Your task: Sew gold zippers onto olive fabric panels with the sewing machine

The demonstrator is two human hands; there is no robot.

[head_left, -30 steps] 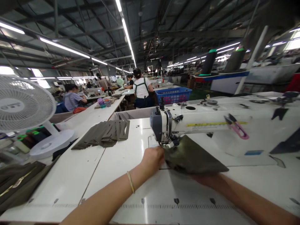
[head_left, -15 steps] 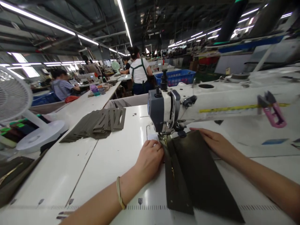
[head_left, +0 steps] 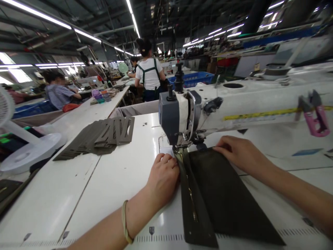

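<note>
Under the presser foot of a sewing machine (head_left: 170, 121) lies the far end of a dark olive panel (head_left: 234, 198), with a narrow strip holding a gold-toothed zipper (head_left: 191, 199) along its left side. My left hand (head_left: 165, 175) rests beside the needle area, fingers curled against the strip's left edge; its thumb is hidden. At the panel's far right corner, my right hand (head_left: 232, 151) pinches the edge between thumb and fingers. The near end of the panel spreads flat over the white table (head_left: 117, 205).
Flat cut pieces with slots (head_left: 96, 137) lie overlapped at the left. A white fan (head_left: 31, 152) stands farther left. Pink-handled snips (head_left: 316, 121) hang on the machine arm. Behind are a blue crate (head_left: 197, 78) and co-workers, one in a white shirt (head_left: 149, 74).
My right hand has gone from fingers stretched along the panel's edge to a pinch on its corner. My left hand stays by the strip. The view has shifted slightly.
</note>
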